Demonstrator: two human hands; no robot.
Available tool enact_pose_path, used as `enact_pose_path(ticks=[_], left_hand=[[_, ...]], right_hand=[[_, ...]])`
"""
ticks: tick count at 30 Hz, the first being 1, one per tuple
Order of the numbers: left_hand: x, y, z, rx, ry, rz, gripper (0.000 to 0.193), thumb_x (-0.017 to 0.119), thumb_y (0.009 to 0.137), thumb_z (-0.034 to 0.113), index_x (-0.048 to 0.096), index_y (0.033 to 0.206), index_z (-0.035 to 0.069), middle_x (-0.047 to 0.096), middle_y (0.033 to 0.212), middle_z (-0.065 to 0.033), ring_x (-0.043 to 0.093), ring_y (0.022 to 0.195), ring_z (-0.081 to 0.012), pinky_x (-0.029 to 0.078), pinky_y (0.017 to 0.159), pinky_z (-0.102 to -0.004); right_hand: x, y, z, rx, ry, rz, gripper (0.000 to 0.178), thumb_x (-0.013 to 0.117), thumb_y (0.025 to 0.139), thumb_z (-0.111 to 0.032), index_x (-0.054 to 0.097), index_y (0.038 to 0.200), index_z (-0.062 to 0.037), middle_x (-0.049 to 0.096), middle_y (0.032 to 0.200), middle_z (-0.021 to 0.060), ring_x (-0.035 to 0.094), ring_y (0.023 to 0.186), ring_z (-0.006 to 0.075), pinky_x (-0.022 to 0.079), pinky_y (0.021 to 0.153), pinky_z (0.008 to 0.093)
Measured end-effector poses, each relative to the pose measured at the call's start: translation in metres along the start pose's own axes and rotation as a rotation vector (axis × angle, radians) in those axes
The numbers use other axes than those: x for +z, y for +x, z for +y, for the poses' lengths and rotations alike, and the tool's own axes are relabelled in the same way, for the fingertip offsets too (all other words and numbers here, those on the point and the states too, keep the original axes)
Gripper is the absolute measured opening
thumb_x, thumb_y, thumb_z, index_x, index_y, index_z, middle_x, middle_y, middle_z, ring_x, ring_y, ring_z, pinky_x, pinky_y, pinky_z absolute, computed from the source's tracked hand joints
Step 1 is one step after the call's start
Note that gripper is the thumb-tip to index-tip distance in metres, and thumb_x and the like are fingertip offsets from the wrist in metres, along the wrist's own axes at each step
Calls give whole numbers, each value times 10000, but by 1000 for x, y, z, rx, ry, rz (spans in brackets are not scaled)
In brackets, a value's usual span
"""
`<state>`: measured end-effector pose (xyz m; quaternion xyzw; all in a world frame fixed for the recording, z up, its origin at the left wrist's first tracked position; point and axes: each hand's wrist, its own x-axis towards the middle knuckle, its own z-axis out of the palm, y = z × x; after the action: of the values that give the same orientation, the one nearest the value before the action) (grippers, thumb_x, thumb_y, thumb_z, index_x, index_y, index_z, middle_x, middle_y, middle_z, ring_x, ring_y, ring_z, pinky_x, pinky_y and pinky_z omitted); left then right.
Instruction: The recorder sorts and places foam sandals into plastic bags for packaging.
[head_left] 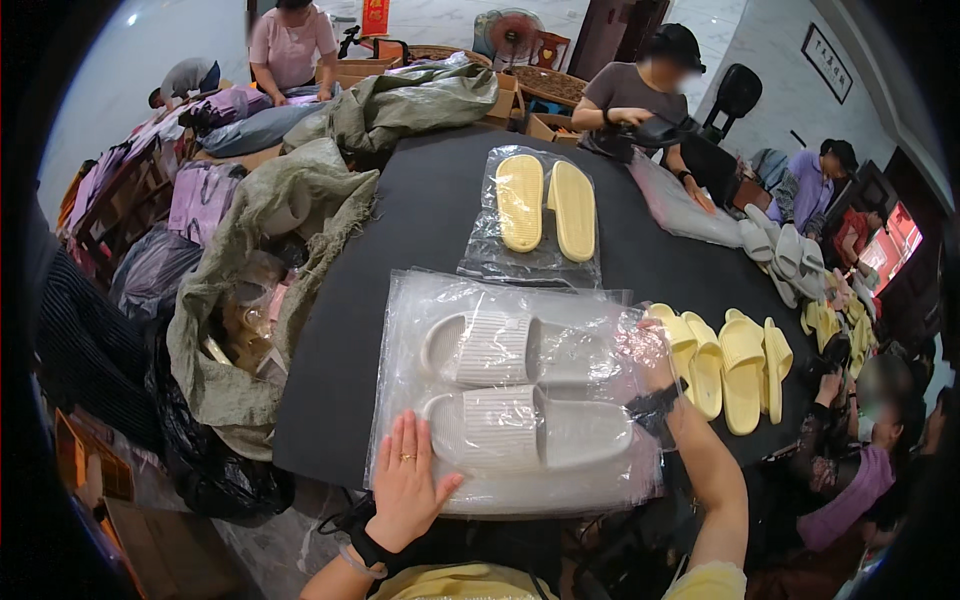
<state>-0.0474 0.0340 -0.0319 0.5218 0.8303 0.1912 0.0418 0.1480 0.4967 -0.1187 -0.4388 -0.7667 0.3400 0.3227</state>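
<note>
Two pale grey slippers [489, 430] lie side by side inside a clear plastic bag [585, 395], their ribbed straps toward the left. Under them is a stack of clear bags [400, 300] on the dark table. My left hand [410, 480] rests flat on the bag's near left corner, fingers stretched out and empty. At the bag's right end, my right hand [650, 350] is inside the plastic, close to the heel of the far slipper. Film and glare blur its fingers, so their grip is unclear. A dark band circles the right wrist.
Beyond the stack lies a bagged pair of yellow slippers [520, 205]. Several loose yellow slippers [742, 375] stand right of my right hand. An open woven sack [230, 370] borders the table's left. A co-worker [650, 95] handles a plastic bundle [690, 205] across the table; others work farther right.
</note>
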Motion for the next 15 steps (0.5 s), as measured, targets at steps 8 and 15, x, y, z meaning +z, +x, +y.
enact_pose_path(ticks=[8, 15], left_hand=[[0, -4, -4, -20, -2, 88, 675, 523, 860, 371, 312, 1353, -37, 295, 1412, -231, 290, 1313, -351, 226, 1063, -443], [-11, 3, -5, -53, -56, 101, 545, 522, 859, 216, 369, 1322, -29, 381, 1363, -208, 381, 1254, -334, 321, 995, -428]], right_hand=[[-19, -92, -190, -794, -300, -824, 414, 617, 827, -330, 564, 1176, -112, 513, 1228, 98, 516, 1066, 282, 384, 950, 406], [10, -99, -238, -822, -391, -1043, 608, 622, 814, -385, 423, 1319, -112, 398, 1327, 161, 422, 1169, 348, 343, 984, 446]])
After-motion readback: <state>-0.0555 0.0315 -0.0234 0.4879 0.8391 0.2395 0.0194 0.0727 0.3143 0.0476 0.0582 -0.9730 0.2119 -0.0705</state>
